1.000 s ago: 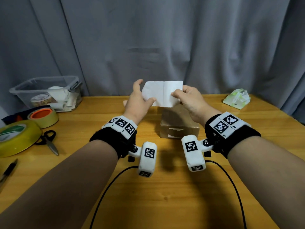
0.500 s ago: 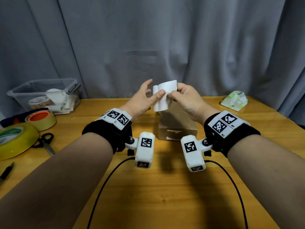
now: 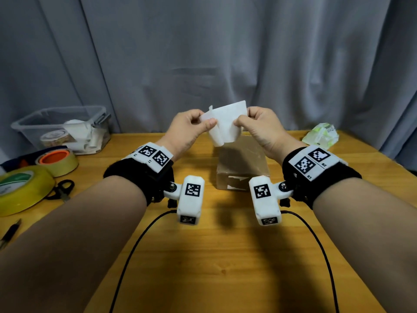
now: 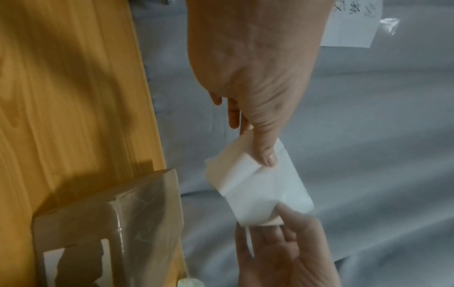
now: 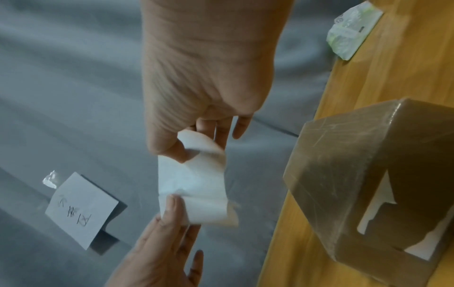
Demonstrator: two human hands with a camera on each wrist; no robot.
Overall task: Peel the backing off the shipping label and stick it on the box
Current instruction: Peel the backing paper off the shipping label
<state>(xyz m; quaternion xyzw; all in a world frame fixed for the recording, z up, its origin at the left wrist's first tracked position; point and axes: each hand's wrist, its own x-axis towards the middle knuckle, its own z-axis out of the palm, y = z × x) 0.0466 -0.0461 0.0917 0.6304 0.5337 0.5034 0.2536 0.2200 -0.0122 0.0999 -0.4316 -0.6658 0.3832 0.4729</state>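
A white shipping label point(image 3: 225, 125) is held in the air above the brown cardboard box point(image 3: 242, 164), which stands on the wooden table point(image 3: 214, 256). My left hand point(image 3: 190, 129) pinches the label's left edge between thumb and fingers. My right hand point(image 3: 257, 128) pinches its right edge. The paper is curled and bent between them, and a thin layer lifts at the upper left corner. The left wrist view shows the label point(image 4: 258, 180) folded under my left thumb point(image 4: 266, 153). In the right wrist view the label point(image 5: 196, 184) bows between both hands beside the box point(image 5: 356, 174).
At the back left stands a clear plastic bin point(image 3: 63, 127) with paper rolls. Two tape rolls point(image 3: 57, 160), scissors point(image 3: 61, 188) and a pen point(image 3: 10, 231) lie at the left edge. A green-white packet point(image 3: 320, 135) lies back right. A handwritten note point(image 5: 81, 209) hangs on the grey curtain.
The label was flat and wide a second ago, then curled up tight. Now both hands pinch it closer together, and a corner layer lifts at the left.
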